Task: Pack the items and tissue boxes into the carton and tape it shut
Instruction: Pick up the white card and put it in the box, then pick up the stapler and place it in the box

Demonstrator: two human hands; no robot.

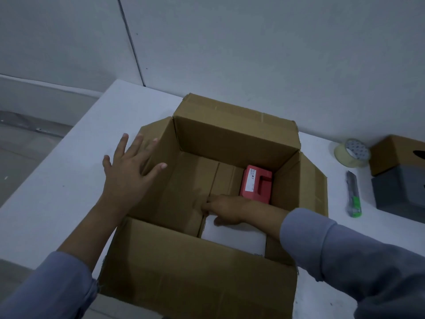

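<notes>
The open cardboard carton [232, 143] stands on a white table [69, 180] with all four flaps folded outward. Inside it, the right hand [226, 209] reaches down to the carton floor and rests on the top edge of a white box [234, 237], thumb on the box's face and fingers curled over its far edge; whether it actually grips the box cannot be told. The white box lies flat against the near wall, partly hidden by the near flap. Just beyond the right hand, touching or nearly touching its knuckles, a red block [256, 184] with a white label and a recessed handle sits in the carton's far right corner. The left hand [132, 169] is spread wide, palm down, fingers fanned across the carton's left flap and pressing it outward. Both forearms wear grey-blue sleeves. Well to the right of the right hand, outside the carton, a roll of clear packing tape [351, 153] stands on edge, a green-tipped utility knife [354, 195] lies nearer, and a brown tissue box [395, 153] sits atop a grey tissue box [400, 192].
</notes>
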